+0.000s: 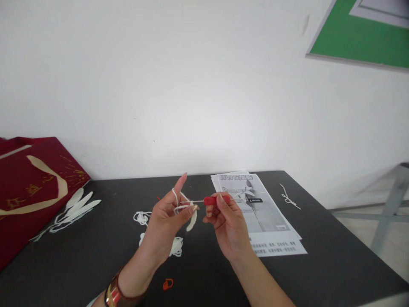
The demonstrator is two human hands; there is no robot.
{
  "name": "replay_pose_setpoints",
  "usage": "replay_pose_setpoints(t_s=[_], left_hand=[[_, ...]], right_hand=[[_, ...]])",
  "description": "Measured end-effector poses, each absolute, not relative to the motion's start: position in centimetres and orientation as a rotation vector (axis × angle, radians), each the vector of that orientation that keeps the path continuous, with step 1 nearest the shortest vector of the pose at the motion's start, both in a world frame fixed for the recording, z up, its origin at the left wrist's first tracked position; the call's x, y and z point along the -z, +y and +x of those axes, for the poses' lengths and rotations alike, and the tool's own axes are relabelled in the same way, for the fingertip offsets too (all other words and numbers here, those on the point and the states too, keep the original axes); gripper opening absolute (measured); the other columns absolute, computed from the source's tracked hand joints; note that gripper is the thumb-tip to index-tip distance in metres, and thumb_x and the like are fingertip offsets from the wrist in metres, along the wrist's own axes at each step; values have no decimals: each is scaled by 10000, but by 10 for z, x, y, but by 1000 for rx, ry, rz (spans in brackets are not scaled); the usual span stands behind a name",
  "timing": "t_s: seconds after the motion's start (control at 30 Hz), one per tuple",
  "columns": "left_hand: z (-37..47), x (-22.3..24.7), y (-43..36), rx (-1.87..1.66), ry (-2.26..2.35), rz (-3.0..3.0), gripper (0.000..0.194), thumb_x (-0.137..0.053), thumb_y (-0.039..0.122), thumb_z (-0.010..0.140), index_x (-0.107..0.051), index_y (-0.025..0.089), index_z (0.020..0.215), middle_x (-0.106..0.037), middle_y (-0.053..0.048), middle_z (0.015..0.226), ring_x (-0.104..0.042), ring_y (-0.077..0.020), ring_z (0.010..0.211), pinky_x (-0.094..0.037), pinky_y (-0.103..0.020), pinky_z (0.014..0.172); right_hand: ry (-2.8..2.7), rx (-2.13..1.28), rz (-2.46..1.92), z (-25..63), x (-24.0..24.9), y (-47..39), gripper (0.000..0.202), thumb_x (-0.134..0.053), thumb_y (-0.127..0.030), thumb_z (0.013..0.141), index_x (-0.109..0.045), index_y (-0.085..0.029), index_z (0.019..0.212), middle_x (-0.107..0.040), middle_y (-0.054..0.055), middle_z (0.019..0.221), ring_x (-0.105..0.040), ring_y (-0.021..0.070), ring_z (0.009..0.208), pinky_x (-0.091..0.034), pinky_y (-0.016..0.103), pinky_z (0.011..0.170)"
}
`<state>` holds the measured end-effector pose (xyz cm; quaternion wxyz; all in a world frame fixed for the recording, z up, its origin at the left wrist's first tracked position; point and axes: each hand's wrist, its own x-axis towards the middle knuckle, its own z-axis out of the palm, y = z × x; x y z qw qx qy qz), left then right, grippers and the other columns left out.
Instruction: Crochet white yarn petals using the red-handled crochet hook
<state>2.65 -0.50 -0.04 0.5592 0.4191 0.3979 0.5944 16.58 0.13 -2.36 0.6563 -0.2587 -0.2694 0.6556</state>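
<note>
My right hand (228,221) grips the red handle of a crochet hook (212,200), its thin metal shaft pointing left. At the tip of the shaft, white yarn meets a small white crocheted strip (192,221) that hangs down. My left hand (169,219) pinches this strip between thumb and fingers. A strand of white yarn (175,195) loops round the raised index finger and runs to the hook. Behind and below the left wrist, a bundle of white yarn (177,247) lies on the black table (198,273), partly hidden.
Printed sheets (271,226) lie behind my right hand. A loose piece of white yarn (288,198) is farther right. White crocheted petals (78,207) rest beside a dark red bag (28,192) at left. An orange stitch marker (168,284) lies near the front. A white wall stands behind the table.
</note>
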Motion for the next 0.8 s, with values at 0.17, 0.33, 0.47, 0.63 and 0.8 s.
replay_pose_setpoints(t_s=[0.17, 0.33, 0.47, 0.63, 0.8], left_hand=[[26, -5, -7, -1356, 857, 920, 821, -754, 149, 717, -398, 340, 1431, -540, 66, 667, -462, -77, 603, -373, -203, 583], [28, -7, -7, -1378, 897, 948, 873, -768, 134, 680, -383, 312, 1444, -559, 63, 675, -469, -82, 595, -373, -203, 565], [29, -8, -7, -1413, 970, 1021, 878, -764, 179, 692, -354, 288, 1461, -567, 61, 668, -479, -90, 592, -383, -207, 566], [30, -8, -7, -1434, 1041, 1074, 874, -740, 177, 710, -327, 265, 1475, -539, 74, 615, -462, -86, 559, -371, -203, 546], [28, -5, -4, -1440, 955, 949, 871, -730, 118, 707, -338, 276, 1469, -513, 81, 598, -411, -65, 522, -322, -181, 499]], right_hand=[[-587, -1518, -583, 166, 24, 1, 174, -740, -303, 795, -666, -157, 853, -712, 4, 677, -619, 92, 555, -596, 202, 504], [-589, -1527, -590, 166, 23, -1, 189, -744, -315, 788, -663, -154, 845, -710, 6, 679, -615, 90, 551, -591, 196, 498], [-623, -1503, -604, 165, 22, -1, 193, -736, -328, 794, -656, -163, 855, -709, 5, 690, -617, 94, 561, -588, 203, 509], [-804, -1313, -654, 165, 25, -4, 125, -649, -316, 869, -652, -192, 890, -710, 7, 731, -646, 111, 595, -586, 229, 549], [-1480, -530, -681, 169, 33, -15, 288, -554, -81, 881, -667, -248, 1088, -720, 58, 915, -687, 165, 789, -591, 292, 694]])
